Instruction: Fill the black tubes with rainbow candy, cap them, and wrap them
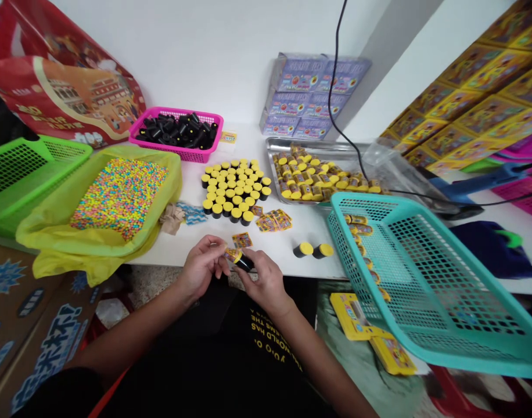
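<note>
At ten o'clock, multicoloured candy beads (pixel 120 197) are lying heaped on a yellow plastic liner (pixel 104 238). The left hand (pixel 200 266) is curling, pinching a yellow printed paper label (pixel 232 254) against a small black plastic tube (pixel 244 263), which the right hand (pixel 263 281) is pinching above the white worktop (pixel 161 255). The tube should handle as light, stiff and smooth; its body offers the best hold. Yellow-capped black tubes (pixel 233 191) are standing at twelve o'clock, and a teal plastic mesh basket (pixel 423 278) is tilting at three o'clock.
</note>
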A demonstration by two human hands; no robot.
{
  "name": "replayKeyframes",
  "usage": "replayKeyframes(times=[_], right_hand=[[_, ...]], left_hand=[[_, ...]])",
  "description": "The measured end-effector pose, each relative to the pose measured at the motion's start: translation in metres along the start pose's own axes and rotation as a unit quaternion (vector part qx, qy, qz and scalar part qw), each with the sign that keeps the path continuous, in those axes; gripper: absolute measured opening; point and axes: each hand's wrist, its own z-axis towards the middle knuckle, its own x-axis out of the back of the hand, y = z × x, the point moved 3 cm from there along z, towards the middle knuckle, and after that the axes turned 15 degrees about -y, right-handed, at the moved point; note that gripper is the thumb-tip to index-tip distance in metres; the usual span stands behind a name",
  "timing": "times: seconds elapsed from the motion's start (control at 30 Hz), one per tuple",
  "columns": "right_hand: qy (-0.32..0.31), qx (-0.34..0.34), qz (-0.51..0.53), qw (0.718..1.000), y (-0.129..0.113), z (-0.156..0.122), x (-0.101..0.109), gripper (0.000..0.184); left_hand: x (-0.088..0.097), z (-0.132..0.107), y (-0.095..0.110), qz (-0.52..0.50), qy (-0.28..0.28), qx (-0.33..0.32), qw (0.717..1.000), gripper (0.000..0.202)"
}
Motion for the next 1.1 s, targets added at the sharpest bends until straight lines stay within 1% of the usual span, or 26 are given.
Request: replayKeyframes(times=[0.17, 0.3, 0.4, 0.7, 0.9, 0.97, 1.1], right_hand=[[-0.006, -0.006, -0.006, 1.000, 0.000, 0.001, -0.001, 0.046], [-0.022, -0.002, -0.008, 1.000, -0.001, 0.002, -0.001, 0.048], [-0.027, -0.002, -0.005, 1.000, -0.002, 0.003, -0.001, 0.046], [-0.020, 0.002, 0.026, 0.999, -0.003, 0.002, -0.001, 0.043], [0.005, -0.008, 0.066, 0.998, -0.001, 0.001, -0.001, 0.037], [0.013, -0.019, 0.081, 0.996, 0.001, 0.000, -0.002, 0.039], [0.020, -0.034, 0.088, 0.995, 0.005, -0.002, -0.001, 0.052]], left_hand=[[0.001, -0.001, 0.001, 0.012, 0.001, -0.016, 1.000, 0.029], [0.000, -0.003, 0.001, 0.019, -0.008, -0.015, 1.000, 0.028], [-0.002, -0.004, 0.002, 0.025, -0.011, -0.017, 0.999, 0.029], [-0.006, -0.006, 0.006, 0.031, -0.011, -0.014, 0.999, 0.034], [-0.006, -0.001, 0.007, 0.071, -0.033, -0.008, 0.997, 0.033], [-0.008, 0.002, 0.008, 0.092, -0.040, -0.003, 0.995, 0.032], [-0.014, 0.008, 0.012, 0.141, -0.053, 0.005, 0.989, 0.029]])
